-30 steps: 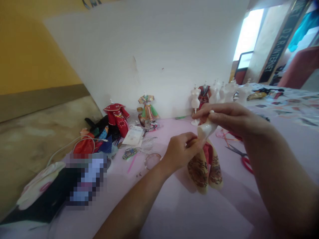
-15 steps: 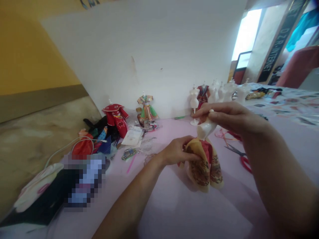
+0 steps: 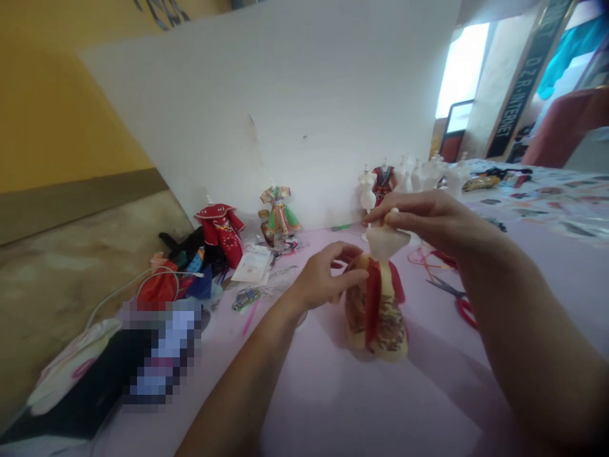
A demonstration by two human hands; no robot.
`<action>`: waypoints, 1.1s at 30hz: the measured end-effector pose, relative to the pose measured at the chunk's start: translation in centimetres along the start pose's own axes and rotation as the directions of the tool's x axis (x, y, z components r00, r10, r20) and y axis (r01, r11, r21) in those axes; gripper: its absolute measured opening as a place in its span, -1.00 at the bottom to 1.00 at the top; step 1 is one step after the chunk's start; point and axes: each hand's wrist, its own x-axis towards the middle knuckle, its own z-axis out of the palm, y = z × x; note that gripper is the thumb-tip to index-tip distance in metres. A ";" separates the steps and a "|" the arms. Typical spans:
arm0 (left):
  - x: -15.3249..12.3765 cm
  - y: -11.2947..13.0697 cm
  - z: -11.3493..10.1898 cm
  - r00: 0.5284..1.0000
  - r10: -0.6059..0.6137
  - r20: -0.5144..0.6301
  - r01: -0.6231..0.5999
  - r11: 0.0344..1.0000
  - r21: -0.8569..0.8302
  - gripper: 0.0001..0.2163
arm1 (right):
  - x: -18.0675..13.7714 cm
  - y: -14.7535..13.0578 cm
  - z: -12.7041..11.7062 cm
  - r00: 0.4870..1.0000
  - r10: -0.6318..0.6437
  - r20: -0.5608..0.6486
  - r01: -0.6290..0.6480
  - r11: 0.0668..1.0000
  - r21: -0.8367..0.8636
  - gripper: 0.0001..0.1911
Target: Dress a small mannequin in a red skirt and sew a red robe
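Right grip: our right hand (image 3: 428, 219) is narrow, thumb and fingers pinched around the top of the white dress form (image 3: 387, 241), just below its knob.

Left grip: our left hand (image 3: 323, 276) is open and wide, holding nothing, with its fingertips (image 3: 359, 274) at the upper left edge of the red and gold skirt (image 3: 375, 317). We cannot tell whether they press on the cloth.

Thing's place: the dress form stands upright, raised over the middle of the pink surface (image 3: 314, 400), and the skirt hangs from it. We cannot tell whether the hem touches the surface or sits just above it.

Open room: bare pink surface spreads in front of the hem and toward both our arms. There is a narrower gap behind the form, before the white board (image 3: 261, 108).

Right side: red-handled scissors (image 3: 464, 311) and pink ribbon (image 3: 425, 257) lie just beyond our right forearm, near the skirt but apart from it.

Back edge: the row of small white dress forms (image 3: 423, 178) stands along the board, well behind our hands.

Left edge: the red doll dress (image 3: 221, 231), a white card (image 3: 252, 266) and a pixelated object (image 3: 162, 355) crowd the side above the floor (image 3: 71, 254), well apart from our left hand.
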 end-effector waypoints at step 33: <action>0.3 0.0 3.1 0.969 0.097 -0.229 -0.040 0.970 0.241 -0.90 | 0.8 -0.2 -0.3 0.973 0.035 -0.229 -0.112 0.936 -0.335 -0.61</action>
